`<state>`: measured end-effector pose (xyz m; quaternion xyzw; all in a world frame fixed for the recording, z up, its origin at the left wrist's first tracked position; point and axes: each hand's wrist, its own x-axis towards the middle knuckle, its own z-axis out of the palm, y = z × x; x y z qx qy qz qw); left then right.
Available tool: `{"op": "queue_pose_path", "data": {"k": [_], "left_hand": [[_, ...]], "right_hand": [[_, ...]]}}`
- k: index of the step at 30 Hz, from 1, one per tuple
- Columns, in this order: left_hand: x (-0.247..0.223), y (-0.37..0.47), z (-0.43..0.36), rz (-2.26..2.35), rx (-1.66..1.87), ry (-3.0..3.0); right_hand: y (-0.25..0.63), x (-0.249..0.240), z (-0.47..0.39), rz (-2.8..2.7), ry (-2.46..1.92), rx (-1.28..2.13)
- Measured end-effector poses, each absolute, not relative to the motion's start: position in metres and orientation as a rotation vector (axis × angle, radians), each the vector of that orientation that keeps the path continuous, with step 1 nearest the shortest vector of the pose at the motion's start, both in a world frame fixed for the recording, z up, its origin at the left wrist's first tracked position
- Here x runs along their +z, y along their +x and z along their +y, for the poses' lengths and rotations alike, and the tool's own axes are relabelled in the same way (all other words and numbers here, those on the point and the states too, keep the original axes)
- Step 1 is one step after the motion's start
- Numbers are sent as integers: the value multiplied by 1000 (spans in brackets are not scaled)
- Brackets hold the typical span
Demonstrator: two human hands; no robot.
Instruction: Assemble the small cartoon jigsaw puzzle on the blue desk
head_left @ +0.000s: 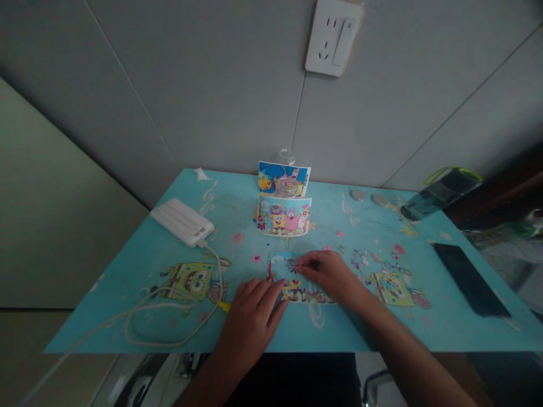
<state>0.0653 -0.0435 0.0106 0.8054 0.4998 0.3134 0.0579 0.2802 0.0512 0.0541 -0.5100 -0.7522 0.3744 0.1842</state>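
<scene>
A partly joined small jigsaw puzzle (302,294) with cartoon figures lies on the table before me; its bottom strip and left side show. My left hand (252,314) rests at its lower left, fingers stretched out and fingertips touching its edge. Over the puzzle's upper middle, my right hand (331,277) has thumb and forefinger pinched on a small jigsaw piece (292,264), mostly hidden by the fingertips. Several loose jigsaw pieces (360,259) are scattered to the right of that hand. Behind the puzzle stands a picture card (292,220) with cartoon characters.
A blue card (265,183) and a clear container (286,186) stand behind the picture card. At left, a white power bank (182,221) trails a cable (165,305). To the right are a black phone (470,280), a dark bottle (441,193) and two round discs (358,195).
</scene>
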Motion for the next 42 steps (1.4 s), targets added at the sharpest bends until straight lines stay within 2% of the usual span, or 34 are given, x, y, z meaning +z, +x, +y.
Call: {"op": "queue_pose_path", "data": {"k": [9,22,42], "left_hand": [[14,66,-44,1509,897,2418],[16,66,-46,1530,861,2433],[16,67,-44,1526,879,2421]], "right_hand": [[266,48,52,-2198,-1562,807],[264,41,41,-2236,-1572,619],[264,39,43,-2246,-1555,614]]}}
